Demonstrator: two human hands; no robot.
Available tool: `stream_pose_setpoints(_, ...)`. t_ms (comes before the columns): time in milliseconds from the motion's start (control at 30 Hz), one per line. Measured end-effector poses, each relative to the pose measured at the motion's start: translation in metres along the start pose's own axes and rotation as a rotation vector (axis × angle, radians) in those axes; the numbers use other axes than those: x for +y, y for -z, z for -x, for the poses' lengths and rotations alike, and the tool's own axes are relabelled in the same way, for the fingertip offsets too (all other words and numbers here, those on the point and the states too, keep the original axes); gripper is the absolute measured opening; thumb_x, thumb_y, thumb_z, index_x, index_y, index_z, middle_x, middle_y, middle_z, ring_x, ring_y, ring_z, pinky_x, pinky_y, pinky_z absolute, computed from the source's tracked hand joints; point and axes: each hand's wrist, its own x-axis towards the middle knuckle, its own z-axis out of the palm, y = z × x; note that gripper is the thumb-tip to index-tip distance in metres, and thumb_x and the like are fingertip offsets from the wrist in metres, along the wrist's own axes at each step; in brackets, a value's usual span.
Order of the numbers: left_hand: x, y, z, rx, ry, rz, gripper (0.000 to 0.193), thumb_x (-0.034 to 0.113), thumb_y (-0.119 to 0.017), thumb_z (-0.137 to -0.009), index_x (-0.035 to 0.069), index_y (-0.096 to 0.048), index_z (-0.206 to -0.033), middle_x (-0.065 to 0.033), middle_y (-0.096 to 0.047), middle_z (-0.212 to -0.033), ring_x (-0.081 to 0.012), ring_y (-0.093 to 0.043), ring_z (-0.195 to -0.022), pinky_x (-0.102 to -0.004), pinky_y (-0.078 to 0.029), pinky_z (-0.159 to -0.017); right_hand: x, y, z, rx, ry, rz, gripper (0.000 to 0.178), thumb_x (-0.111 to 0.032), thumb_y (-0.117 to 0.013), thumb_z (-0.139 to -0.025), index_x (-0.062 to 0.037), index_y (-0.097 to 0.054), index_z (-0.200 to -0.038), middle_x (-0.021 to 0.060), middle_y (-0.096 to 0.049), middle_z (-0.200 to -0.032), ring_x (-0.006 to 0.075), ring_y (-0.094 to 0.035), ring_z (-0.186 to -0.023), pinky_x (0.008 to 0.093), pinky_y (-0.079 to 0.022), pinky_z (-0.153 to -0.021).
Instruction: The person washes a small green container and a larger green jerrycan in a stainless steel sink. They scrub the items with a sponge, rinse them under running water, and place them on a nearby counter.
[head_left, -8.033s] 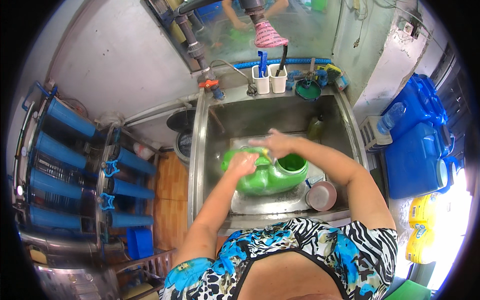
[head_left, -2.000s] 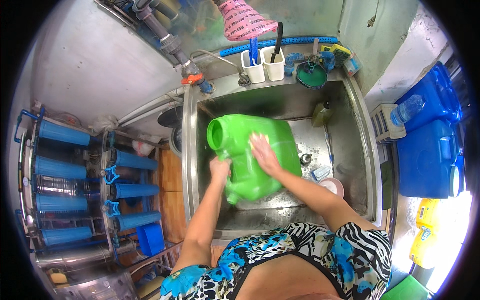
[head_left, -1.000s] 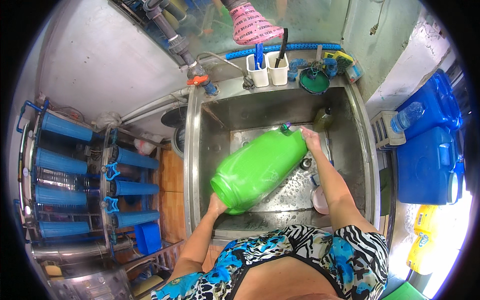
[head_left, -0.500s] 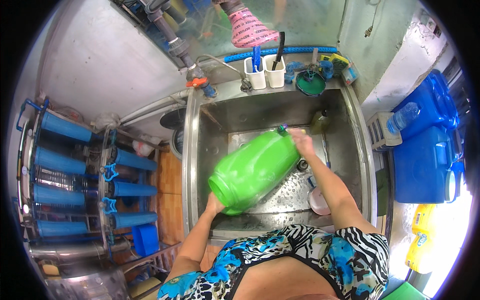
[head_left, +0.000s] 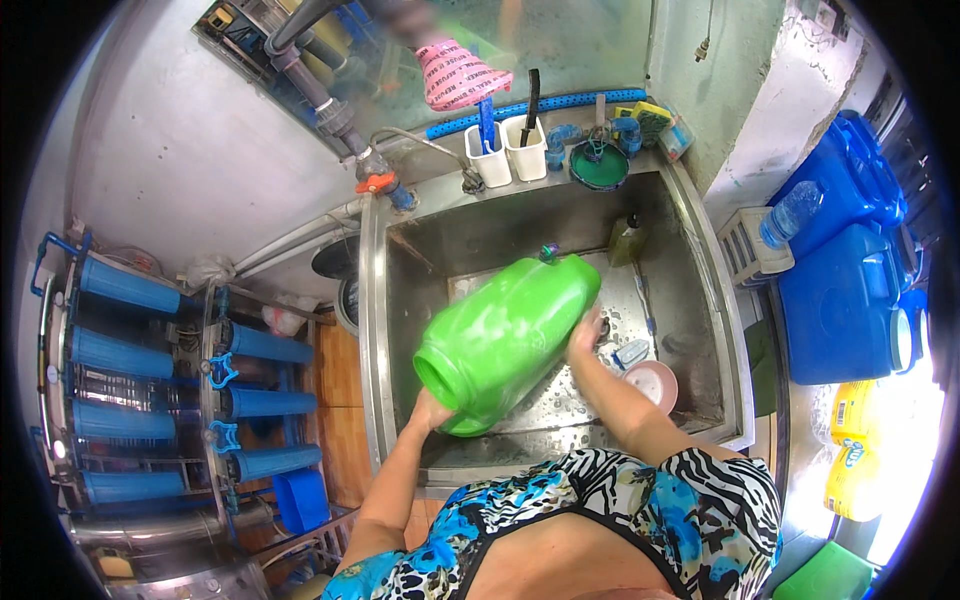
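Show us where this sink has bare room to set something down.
Bare: wet sink floor between the green jug, right forearm and front wall; a smaller patch between jug and back wall. Crowded: the floor's right side, with pink bowl and bottle.

- The head camera, a wide fisheye, looked steeply down over the near side of the sink [head_left: 377, 330].
- It faced far, close above the jug [head_left: 515, 335].
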Motion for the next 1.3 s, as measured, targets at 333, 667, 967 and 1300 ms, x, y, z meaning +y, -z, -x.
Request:
stream_pose_setpoints(333,0.035,0.025,0.001,-0.042,-0.035,0.073,0.026,0.007,-0.071,-0.066,0.000,-0.066,-0.091,-0.0116,-0.068,-0.083,-0.0268,-0.065,-0.077,-0.0377,-0.052,-0.072,-0.047,-0.038,-0.043,-0.398,-0.043,-0.149,0.043,-0.018,-0.044,-0.100,-0.0026,-0.044,-0.139,0.0185,-0.054,-0.134,0.0285,-0.058,-0.115,0.0396,-0.049,-0.097)
stream_pose_setpoints(667,0.153,-0.015,-0.092,0.050,0.387,0.876,0.017,0.006,-0.065,-0.075,0.003,-0.056,-0.061,-0.0057,-0.052,-0.054,-0.0175,-0.051,-0.047,-0.0339,-0.042,-0.045,-0.082,-0.069,0.150,-0.481,0.972,0.590,0.039,-0.009,-0.055,-0.094,0.0007,-0.051,-0.132,0.0240,-0.048,-0.142,0.0356,-0.044,-0.136,0.0407,-0.035,-0.112)
stream_pose_setpoints(967,0.159,0.025,-0.114,-0.250,0.101,-0.173,0.015,0.014,-0.067,-0.068,-0.001,-0.067,-0.073,-0.0172,-0.067,-0.069,-0.0268,-0.068,-0.066,-0.0424,-0.054,-0.065,-0.209,-0.108,0.051,-0.838,0.667,0.647,0.026,-0.014,-0.059,-0.081,-0.0023,-0.076,-0.097,0.0124,-0.074,-0.106,0.0200,-0.071,-0.093,0.0310,-0.054,-0.086)
stream_pose_setpoints(1300,0.131,0.021,-0.128,0.514,-0.611,-0.425,0.027,-0.003,-0.065,-0.058,0.012,-0.070,-0.080,-0.0091,-0.065,-0.087,-0.0306,-0.061,-0.097,-0.0434,-0.042,-0.095,-0.159,-0.126,0.057,-1.488,0.677,0.917,0.023,-0.019,-0.067,-0.082,-0.0024,-0.076,-0.095,0.0157,-0.072,-0.109,0.0283,-0.066,-0.107,0.0362,-0.049,-0.097)
